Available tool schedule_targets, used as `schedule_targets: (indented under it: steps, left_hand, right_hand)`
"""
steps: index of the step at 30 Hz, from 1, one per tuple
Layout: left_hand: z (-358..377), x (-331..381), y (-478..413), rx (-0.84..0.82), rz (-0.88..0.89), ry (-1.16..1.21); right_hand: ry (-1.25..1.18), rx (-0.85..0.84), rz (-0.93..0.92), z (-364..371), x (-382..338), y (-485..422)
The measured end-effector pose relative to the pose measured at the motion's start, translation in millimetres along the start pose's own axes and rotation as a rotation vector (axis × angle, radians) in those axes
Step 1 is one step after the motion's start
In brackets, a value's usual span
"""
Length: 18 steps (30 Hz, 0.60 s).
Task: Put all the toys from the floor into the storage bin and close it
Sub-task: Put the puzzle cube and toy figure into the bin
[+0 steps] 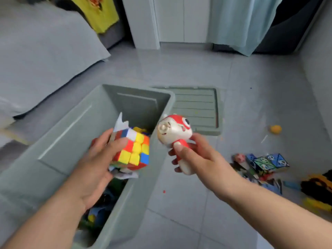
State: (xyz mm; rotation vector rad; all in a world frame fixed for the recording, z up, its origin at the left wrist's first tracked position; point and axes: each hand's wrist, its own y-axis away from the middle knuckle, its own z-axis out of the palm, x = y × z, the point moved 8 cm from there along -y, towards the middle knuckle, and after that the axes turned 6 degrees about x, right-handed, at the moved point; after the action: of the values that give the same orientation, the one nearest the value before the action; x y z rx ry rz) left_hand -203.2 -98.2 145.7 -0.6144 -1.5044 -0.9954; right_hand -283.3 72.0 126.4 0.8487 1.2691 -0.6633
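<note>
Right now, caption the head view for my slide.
Left hand holds puzzle cube over open bin; right hand grips red-white figure.

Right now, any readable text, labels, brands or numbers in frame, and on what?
None legible.
Printed blocks at right: blue and green graphics, any lettering too blurred.
Yellow cloth: orange print, blurred, no words readable.
Puzzle cube, figure toy, storage bin, lid: no markings visible.

lid (195, 106) right of bin (68, 141)
</note>
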Motion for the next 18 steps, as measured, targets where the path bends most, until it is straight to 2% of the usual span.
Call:
schedule_targets:
  steps: [2, 4, 7, 9, 12, 13, 15, 16, 18]
  left_hand:
    - [-61, -19, 7, 0.227, -0.041, -0.218]
    - [-97, -45, 9, 0.329, -0.098, -0.387]
    - [-120, -75, -3, 0.295, -0.128, -0.597]
    - [-122, -84, -12, 0.225, -0.092, -0.707]
    - [-120, -85, -15, 0.265, -0.088, -0.901]
    - [-113, -73, -12, 0.304, -0.045, -0.991]
    - [-88, -43, -10, 0.352, 0.203, -1.025]
    - [-69, -25, -7, 0.345, 0.346, -0.928]
    - [-20, -5, -3, 0.231, 0.505, -0.672]
  right_hand:
    - [0.092, -0.118, 0.089, 59, 10, -8]
    - [0.064, -0.161, 0.247, 103, 26, -15]
    - [0.000, -0.186, 0.401, 149, 48, -26]
    - [0.086, -0.197, 0.371, 159, 61, -29]
    - [0.211, -0.322, 0.315, 150, 63, -10]
    - [0.247, -0.365, 0.319, 139, 64, -2]
    - [0.255, -0.432, 0.355, 107, 68, 17]
    - [0.253, -0.452, 0.372, 86, 72, 25]
    - [0.287, -0.426, 0.405, 37, 88, 39]
